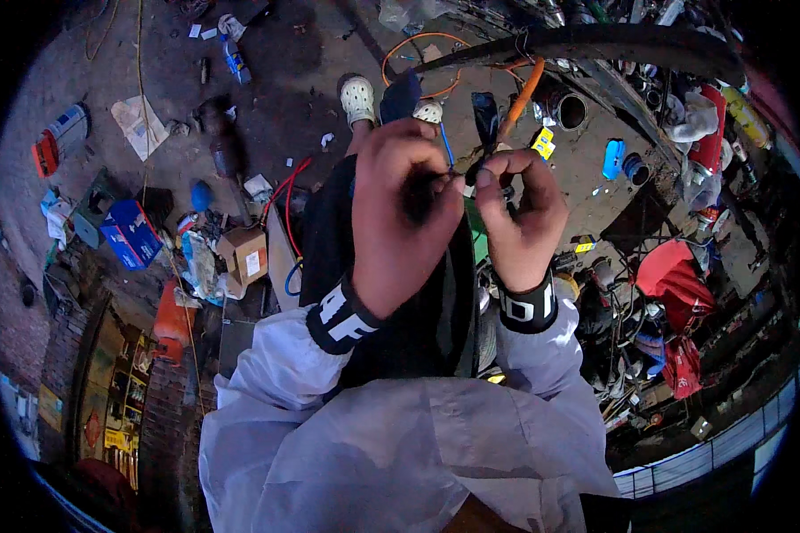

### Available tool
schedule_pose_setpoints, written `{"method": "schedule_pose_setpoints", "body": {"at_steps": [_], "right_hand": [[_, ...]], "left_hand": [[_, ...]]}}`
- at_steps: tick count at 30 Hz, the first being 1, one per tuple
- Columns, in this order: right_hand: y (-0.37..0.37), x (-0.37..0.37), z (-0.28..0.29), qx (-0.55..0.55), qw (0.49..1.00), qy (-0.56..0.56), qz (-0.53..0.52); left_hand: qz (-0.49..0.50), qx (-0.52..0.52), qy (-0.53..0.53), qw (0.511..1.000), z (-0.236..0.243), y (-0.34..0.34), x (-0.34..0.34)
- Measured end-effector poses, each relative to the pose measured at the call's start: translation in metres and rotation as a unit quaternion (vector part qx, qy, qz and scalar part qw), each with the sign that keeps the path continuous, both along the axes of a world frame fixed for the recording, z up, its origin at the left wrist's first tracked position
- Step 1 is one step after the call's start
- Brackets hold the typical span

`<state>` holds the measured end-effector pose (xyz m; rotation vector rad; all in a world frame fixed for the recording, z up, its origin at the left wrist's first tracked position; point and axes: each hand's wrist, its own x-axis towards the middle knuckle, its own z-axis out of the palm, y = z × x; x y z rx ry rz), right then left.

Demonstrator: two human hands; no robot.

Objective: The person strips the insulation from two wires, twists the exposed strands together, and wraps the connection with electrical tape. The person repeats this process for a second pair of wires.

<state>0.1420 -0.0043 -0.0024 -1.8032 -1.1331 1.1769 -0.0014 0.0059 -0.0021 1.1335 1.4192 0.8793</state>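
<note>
Close together at the middle, my left hand [398, 209] and my right hand [526, 213] both pinch with thumb and forefinger. The fingertips nearly meet around something small and dark. What the left fingers hold is hidden behind the thumb. Just above the right fingertips stands a glossy black strip [485, 115], possibly tape or film; whether it is gripped cannot be told. An orange hose [524, 93] comes down behind the right fingers, its lower end hidden there. A thin blue hose [446, 147] passes between the hands.
A thick black hose [613, 43] arches across the top right. White clogs [357, 99] of a person stand beyond my hands. On the left lie a blue box [132, 234], a cardboard box [244, 256] and red cables [286, 191]. Red cloth [676, 282] and clutter cover the right.
</note>
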Motion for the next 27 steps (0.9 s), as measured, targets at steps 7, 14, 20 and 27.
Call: {"method": "schedule_pose_setpoints", "body": {"at_steps": [7, 14, 20, 27], "right_hand": [[-0.003, -0.004, -0.005, 0.011, 1.000, 0.004, 0.002], [0.001, -0.003, -0.011, 0.067, 0.995, -0.039, 0.062], [0.001, -0.002, -0.011, 0.058, 0.994, -0.053, 0.081], [-0.005, -0.015, -0.014, 0.024, 0.999, -0.013, -0.017]], "left_hand": [[-0.042, 0.058, 0.127, 0.989, 0.008, 0.007, -0.003], [0.016, 0.024, 0.083, 0.996, 0.008, 0.007, 0.002], [-0.003, 0.024, 0.104, 0.994, 0.003, 0.007, 0.001], [0.036, -0.009, 0.059, 0.998, -0.002, 0.002, 0.005]]}}
